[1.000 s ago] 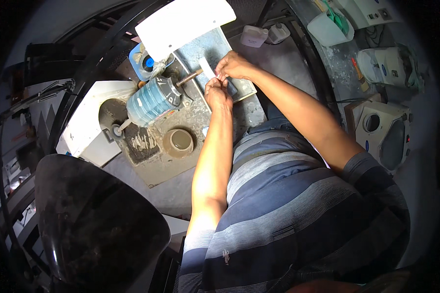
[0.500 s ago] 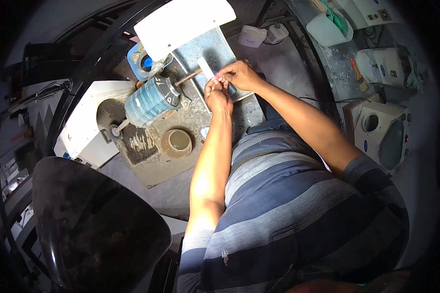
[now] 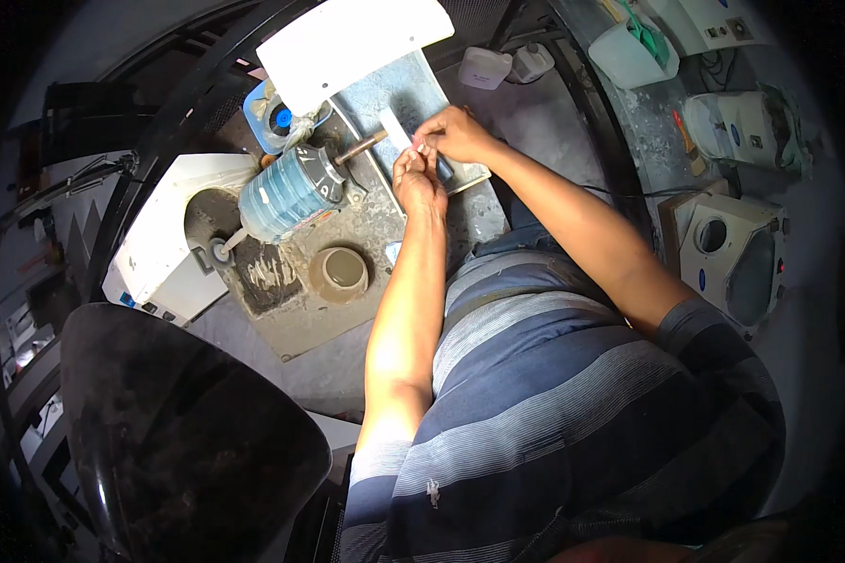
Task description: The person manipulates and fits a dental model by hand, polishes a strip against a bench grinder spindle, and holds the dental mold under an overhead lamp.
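Note:
My left hand [image 3: 421, 190] and my right hand [image 3: 457, 137] meet over a pale, dusty tray [image 3: 422, 80]. Between their pinched fingertips sits a small pink piece [image 3: 418, 145], mostly covered by the fingers, so its exact shape is hard to tell. Close beside it, and perhaps touching, is the edge of a white polishing wheel [image 3: 395, 129]. That wheel is mounted on the brownish shaft [image 3: 361, 148] of a teal bench motor [image 3: 293, 195], left of my hands. A white hood [image 3: 355, 49] rises over the tray's far side.
A round bowl of greyish liquid [image 3: 345, 270] stands in front of the motor. Behind it is a blue container [image 3: 270, 117]. A large dark rounded shape [image 3: 188, 432] fills the lower left. White machines [image 3: 734, 253] and a tub [image 3: 634, 58] line the right.
My right hand has shifted slightly left, its fingers bent more over the pink piece. My left hand stays nearly in place; the surroundings look the same.

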